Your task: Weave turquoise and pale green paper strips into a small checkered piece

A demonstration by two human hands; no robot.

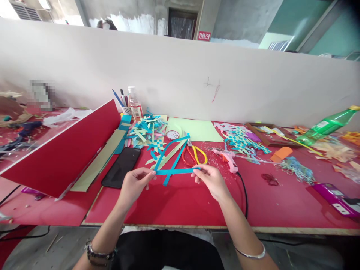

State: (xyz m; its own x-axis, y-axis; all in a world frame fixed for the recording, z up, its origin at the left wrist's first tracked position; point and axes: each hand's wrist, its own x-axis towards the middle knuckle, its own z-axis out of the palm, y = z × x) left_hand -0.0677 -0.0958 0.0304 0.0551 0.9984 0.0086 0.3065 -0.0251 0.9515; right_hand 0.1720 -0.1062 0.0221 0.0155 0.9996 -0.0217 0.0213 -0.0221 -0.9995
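Head view: blue strip (177, 172), one, held level between the person's hands, near the front of the red table (174, 210). Left hand (139, 182): thumb and fingers pinched on the strip's left end. Right hand (210, 180): likewise pinched on its right end. Scissors (195, 152), red and yellow handles, just beyond the strip. Phone (122, 165), black, beside the left hand. Glue gun (230, 159), pink, beyond the right hand. Paper pile (144, 131), mixed colours, farther back.
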